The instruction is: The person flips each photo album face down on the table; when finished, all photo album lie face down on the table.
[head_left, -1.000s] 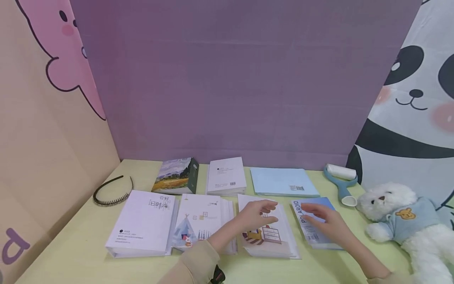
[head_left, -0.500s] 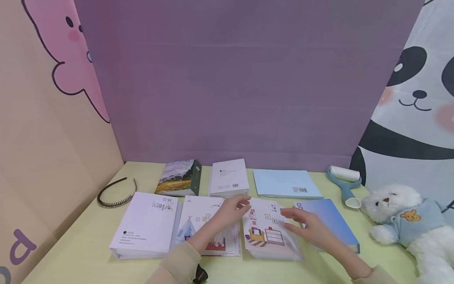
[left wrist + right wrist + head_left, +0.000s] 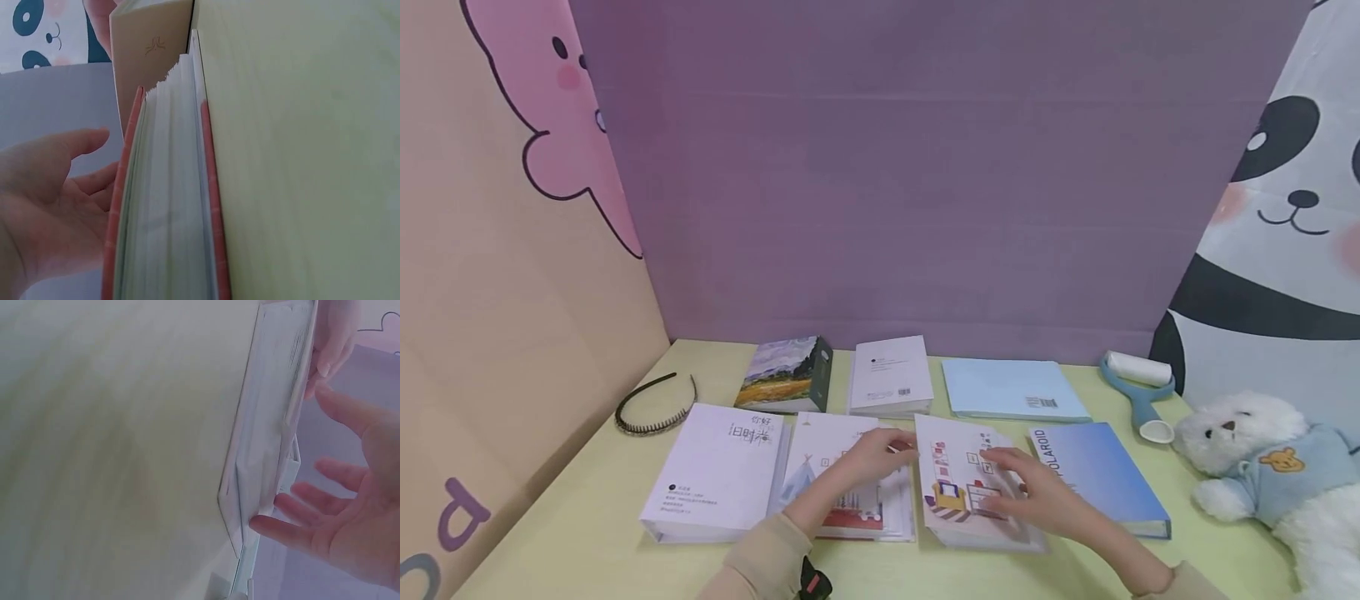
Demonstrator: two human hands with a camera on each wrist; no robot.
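Note:
A photo album with a furniture print on its cover (image 3: 955,475) lies between both hands, its pages fanned slightly to the right. At its left edge are the fingertips of my left hand (image 3: 876,454), thumb and fingers apart in the left wrist view. My right hand (image 3: 1037,496) spreads over its right side; in the right wrist view the fingers of the right hand (image 3: 356,506) are extended, with a fingertip at the album's edge. Under my left forearm lies an album with a tent print (image 3: 805,475), its cover edge red in the left wrist view.
A thick white album (image 3: 715,475) lies left, a blue Polaroid album (image 3: 1112,475) right. Behind are a landscape-covered book (image 3: 782,371), a white book (image 3: 891,375) and a light blue one (image 3: 1011,387). A headband (image 3: 655,408), lint roller (image 3: 1138,387) and plush bear (image 3: 1262,467) flank them.
My right hand has moved left from the Polaroid album onto the furniture-print album. My left hand moved left off that album's cover, then came to its left edge.

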